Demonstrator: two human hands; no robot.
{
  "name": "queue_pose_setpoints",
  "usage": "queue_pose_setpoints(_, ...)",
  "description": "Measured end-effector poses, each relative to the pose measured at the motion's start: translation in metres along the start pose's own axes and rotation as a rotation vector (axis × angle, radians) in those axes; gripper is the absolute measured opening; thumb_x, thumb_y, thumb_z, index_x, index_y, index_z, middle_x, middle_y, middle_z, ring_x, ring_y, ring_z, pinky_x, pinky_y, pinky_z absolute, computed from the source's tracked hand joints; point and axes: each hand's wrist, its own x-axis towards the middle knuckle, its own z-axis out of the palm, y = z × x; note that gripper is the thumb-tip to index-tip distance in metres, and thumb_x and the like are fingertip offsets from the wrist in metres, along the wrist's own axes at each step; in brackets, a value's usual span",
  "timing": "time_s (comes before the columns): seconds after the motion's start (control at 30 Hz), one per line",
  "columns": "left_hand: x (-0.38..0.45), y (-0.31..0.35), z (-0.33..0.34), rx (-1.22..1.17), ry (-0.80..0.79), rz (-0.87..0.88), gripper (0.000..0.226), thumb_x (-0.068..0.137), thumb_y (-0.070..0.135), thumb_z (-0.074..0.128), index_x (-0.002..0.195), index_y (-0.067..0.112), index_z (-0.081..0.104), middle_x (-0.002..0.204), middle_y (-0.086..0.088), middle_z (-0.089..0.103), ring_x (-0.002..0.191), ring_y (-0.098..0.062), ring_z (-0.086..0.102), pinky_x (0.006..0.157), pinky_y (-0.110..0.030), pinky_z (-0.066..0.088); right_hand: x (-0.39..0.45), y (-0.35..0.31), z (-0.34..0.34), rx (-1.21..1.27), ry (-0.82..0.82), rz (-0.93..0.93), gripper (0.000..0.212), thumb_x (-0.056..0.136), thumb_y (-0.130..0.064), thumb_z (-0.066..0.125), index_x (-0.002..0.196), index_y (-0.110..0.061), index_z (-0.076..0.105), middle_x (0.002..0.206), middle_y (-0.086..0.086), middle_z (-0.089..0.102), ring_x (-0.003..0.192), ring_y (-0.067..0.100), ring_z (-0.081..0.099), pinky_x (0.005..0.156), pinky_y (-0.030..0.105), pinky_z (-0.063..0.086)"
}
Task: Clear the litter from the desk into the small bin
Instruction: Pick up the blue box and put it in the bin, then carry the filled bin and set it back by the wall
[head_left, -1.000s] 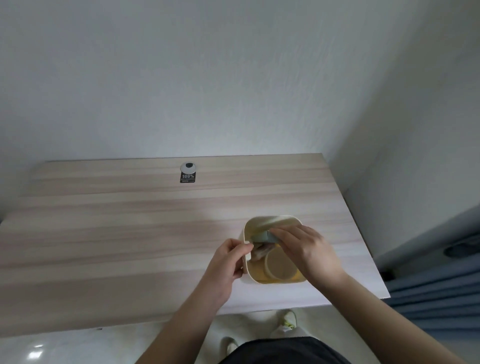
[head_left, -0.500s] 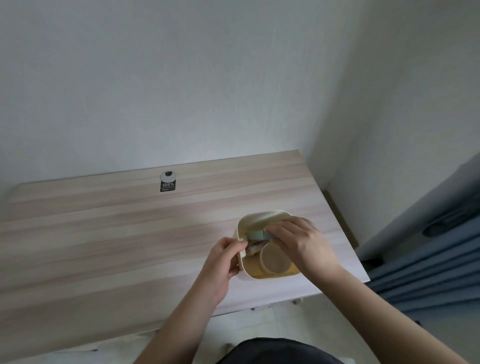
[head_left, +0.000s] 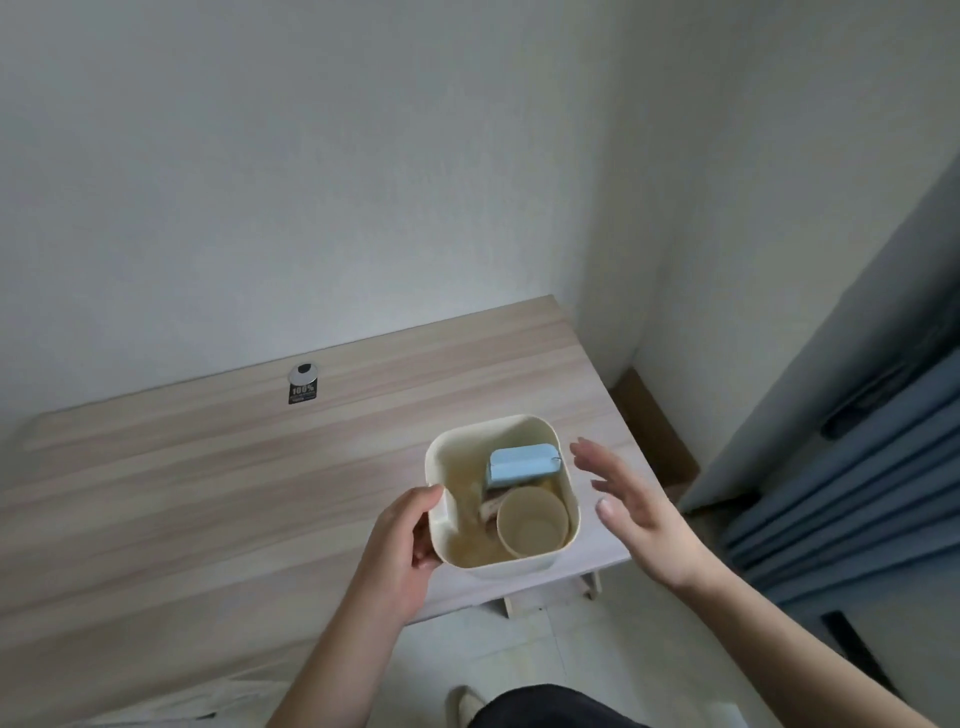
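A small cream bin (head_left: 563, 470) stands near the front right corner of the wooden desk (head_left: 218, 499). Inside it lie a light blue packet (head_left: 522, 464), a paper cup (head_left: 532, 521) and some crumpled brownish litter (head_left: 491, 506). My left hand (head_left: 402, 545) grips the bin's left wall, thumb over the rim. My right hand (head_left: 631, 506) hovers just right of the bin, fingers spread, holding nothing and not touching it.
A round metal cable grommet (head_left: 304, 370) with a black sticker (head_left: 302, 393) sits near the desk's back edge. White walls close the back and right. Blue curtains (head_left: 857, 467) hang at the right. The tiled floor (head_left: 519, 649) shows below the desk.
My right hand let go of the blue packet inside the bin and drew out to the right, now open. The view turned rightward. My left hand keeps its hold.
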Motion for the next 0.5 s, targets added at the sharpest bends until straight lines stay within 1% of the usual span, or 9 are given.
queue_pose_setpoints(0.07,-0.012,-0.004,0.003,-0.019,-0.019,0.005,0.014,0.068,0.029,0.067,0.062,0.017,0.067,0.052,0.0,0.051,0.045,-0.012,0.046,0.045,-0.02,0.042,-0.006,0.004,0.001,0.044,-0.094,-0.028,0.072,0.09,-0.057,0.047,0.149,-0.018,0.03,0.154,-0.007,0.035,0.14,0.012,0.035,0.11,0.036,0.035)
queue_pose_setpoints(0.1,-0.017,-0.007,0.004,-0.024,-0.021,0.003,0.014,0.069,0.029,0.067,0.067,0.015,0.069,0.058,-0.003,0.055,0.05,-0.013,0.051,0.048,-0.021,0.045,-0.009,0.005,0.003,0.078,-0.13,-0.034,0.073,0.092,-0.058,0.044,0.15,-0.018,0.027,0.156,-0.007,0.032,0.142,0.013,0.032,0.111,0.035,0.033)
queue_pose_setpoints(0.17,-0.028,-0.011,0.007,-0.033,0.006,-0.007,0.022,0.068,0.029,0.068,0.081,0.011,0.067,0.072,-0.01,0.052,0.063,-0.018,0.047,0.055,-0.026,0.045,-0.011,0.005,0.01,0.18,-0.153,-0.041,0.055,0.1,-0.039,0.035,0.15,-0.019,0.026,0.157,-0.008,0.03,0.144,0.013,0.028,0.113,0.028,0.03)
queue_pose_setpoints(0.2,-0.034,-0.013,0.008,-0.042,0.038,-0.012,0.025,0.068,0.028,0.069,0.084,0.01,0.063,0.073,-0.01,0.048,0.064,-0.019,0.042,0.058,-0.029,0.041,-0.012,0.005,0.013,0.222,-0.141,-0.029,0.049,0.102,-0.032,0.029,0.15,-0.021,0.027,0.156,-0.011,0.031,0.144,0.01,0.027,0.113,0.023,0.028)
queue_pose_setpoints(0.27,-0.045,-0.016,0.012,-0.064,0.088,0.002,0.021,0.069,0.027,0.068,0.078,0.011,0.058,0.063,-0.007,0.042,0.057,-0.016,0.036,0.058,-0.032,0.037,-0.011,0.004,0.02,0.264,-0.122,0.047,0.045,0.104,-0.035,0.023,0.148,-0.031,0.031,0.15,-0.022,0.036,0.141,0.001,0.028,0.108,0.01,0.028)
queue_pose_setpoints(0.33,-0.056,-0.017,0.011,-0.091,0.093,0.038,0.02,0.072,0.027,0.067,0.066,0.013,0.054,0.05,-0.001,0.037,0.048,-0.014,0.031,0.058,-0.033,0.03,-0.007,0.001,0.026,0.294,-0.137,0.126,0.042,0.104,-0.044,0.023,0.144,-0.043,0.034,0.144,-0.029,0.042,0.137,-0.005,0.033,0.103,0.006,0.031)
queue_pose_setpoints(0.37,-0.062,-0.016,0.009,-0.108,0.092,0.059,0.021,0.072,0.027,0.066,0.062,0.014,0.052,0.045,0.002,0.033,0.044,-0.012,0.028,0.056,-0.033,0.026,-0.004,-0.002,0.028,0.323,-0.165,0.161,0.041,0.103,-0.047,0.024,0.142,-0.045,0.036,0.143,-0.026,0.044,0.135,-0.004,0.037,0.105,0.012,0.034)
queue_pose_setpoints(0.43,-0.073,-0.012,0.002,-0.134,0.077,0.111,0.023,0.073,0.028,0.067,0.063,0.014,0.051,0.042,0.004,0.03,0.038,-0.01,0.025,0.051,-0.03,0.025,0.002,-0.008,0.034,0.392,-0.25,0.214,0.042,0.102,-0.052,0.026,0.14,-0.044,0.041,0.141,-0.016,0.051,0.131,0.005,0.046,0.108,0.032,0.038)
queue_pose_setpoints(0.5,-0.083,-0.008,-0.006,-0.169,0.078,0.133,0.025,0.072,0.028,0.07,0.068,0.012,0.051,0.043,0.004,0.032,0.037,-0.008,0.026,0.043,-0.023,0.027,0.009,-0.012,0.042,0.43,-0.348,0.234,0.045,0.1,-0.057,0.027,0.14,-0.041,0.042,0.14,-0.01,0.053,0.131,0.011,0.048,0.107,0.042,0.038)
